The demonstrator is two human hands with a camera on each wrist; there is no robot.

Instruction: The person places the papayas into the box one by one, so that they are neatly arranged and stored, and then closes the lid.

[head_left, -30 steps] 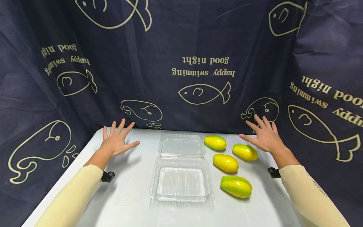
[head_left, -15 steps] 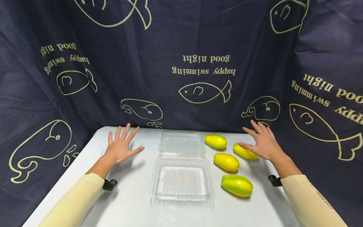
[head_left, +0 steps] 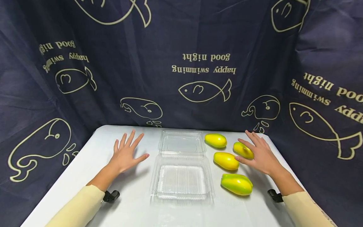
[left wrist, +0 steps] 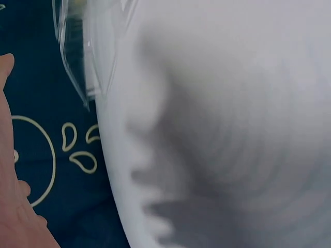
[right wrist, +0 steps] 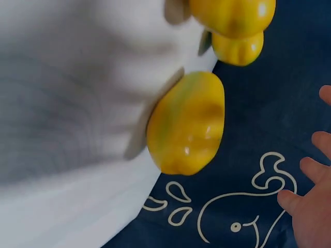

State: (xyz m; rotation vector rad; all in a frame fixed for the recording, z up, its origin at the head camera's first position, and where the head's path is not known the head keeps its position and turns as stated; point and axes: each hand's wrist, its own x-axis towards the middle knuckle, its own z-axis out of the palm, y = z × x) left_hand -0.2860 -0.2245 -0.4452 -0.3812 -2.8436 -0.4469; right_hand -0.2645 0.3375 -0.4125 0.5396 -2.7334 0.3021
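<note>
My left hand (head_left: 124, 157) hovers over the left part of the white table, fingers spread, holding nothing. To its right lies a clear plastic clamshell box (head_left: 182, 156) with its lid folded back. My right hand (head_left: 262, 157) is held with fingers spread above the right side. It partly covers a yellow-green papaya (head_left: 241, 150), which also shows in the right wrist view as the nearest papaya (right wrist: 187, 124). By its thumb tip is a yellow papaya (head_left: 226, 161). Another papaya (head_left: 215, 140) lies behind, and a greener papaya (head_left: 236, 184) lies in front.
A white table (head_left: 127, 201) carries everything. Behind it and along both sides hangs a dark blue curtain (head_left: 158, 50) with fish and whale drawings. Each wrist wears a small black camera mount, such as the left wrist mount (head_left: 111, 196).
Both hands have come down and nearer, the left also moving right toward the box, the right moving over the far-right papaya. The box and papayas stay in place.
</note>
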